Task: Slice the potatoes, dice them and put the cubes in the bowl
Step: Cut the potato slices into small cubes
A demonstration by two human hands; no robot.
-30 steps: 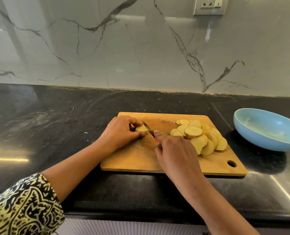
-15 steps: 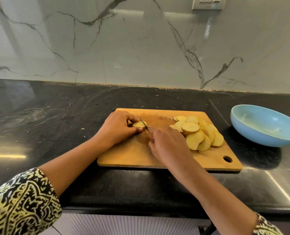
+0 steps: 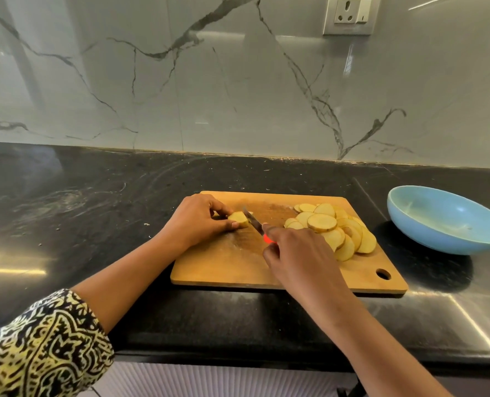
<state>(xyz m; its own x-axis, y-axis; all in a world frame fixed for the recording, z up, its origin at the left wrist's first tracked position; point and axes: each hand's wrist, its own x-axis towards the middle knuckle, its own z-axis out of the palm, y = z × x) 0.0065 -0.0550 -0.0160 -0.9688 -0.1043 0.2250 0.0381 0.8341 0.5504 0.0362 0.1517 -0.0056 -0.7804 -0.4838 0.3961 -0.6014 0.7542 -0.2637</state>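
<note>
Grips the knife [image 3: 252,222] in the right hand [image 3: 298,253], clenched over the middle of the board [image 3: 223,267], forefinger tip up by the blade's heel. Has pulled that hand back toward the board's front edge since half a second ago, baring the blade and a bit of red handle again. Looks like the return of a sawing stroke, not a finished cut: no fresh slice lying beside the blade. Pinches the potato stub [image 3: 238,219] in the left hand [image 3: 198,222], toward the board's back left, thumb and fingers curled round it. Rests the blade slanted against the stub's right face, touching it. Leaves little more to slice, judging by the stub's size. Finds the slices [image 3: 322,223] heaped on the board's right half, just beyond the right hand, near the knife but apart from it. Has not begun dicing, by the look of things. Shows the bowl [image 3: 438,242] on the desk [image 3: 94,210] to the right of the board, apart from it, no cubes inside.
</note>
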